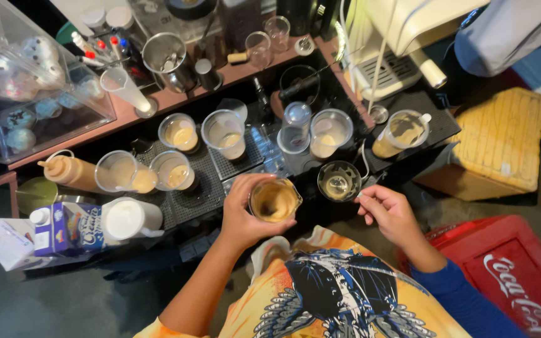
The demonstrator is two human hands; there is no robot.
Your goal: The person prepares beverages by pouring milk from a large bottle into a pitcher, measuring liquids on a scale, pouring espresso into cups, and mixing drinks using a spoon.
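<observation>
My left hand (242, 216) wraps the clear cup (274, 200) of tan coffee drink above the black counter (189, 200), likely light, slippery and squashy, while my right hand (389, 213) pinches something too small to make out

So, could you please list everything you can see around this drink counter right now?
clear plastic cups: about seven, most with beige liquid, on the black mats
small glass of brown foamy drink: one, in the left hand's grip
dark round cup: one, beside the right hand
squeeze bottle: one, tan, lying at left
milk carton: one, blue and white, lower left
white lidded jar: one, next to the carton
steel jug: one, on the brown shelf
red crate: one, lower right
yellow box: one, right
left hand: holding the glass
right hand: pinching something small, hard to tell what
</observation>
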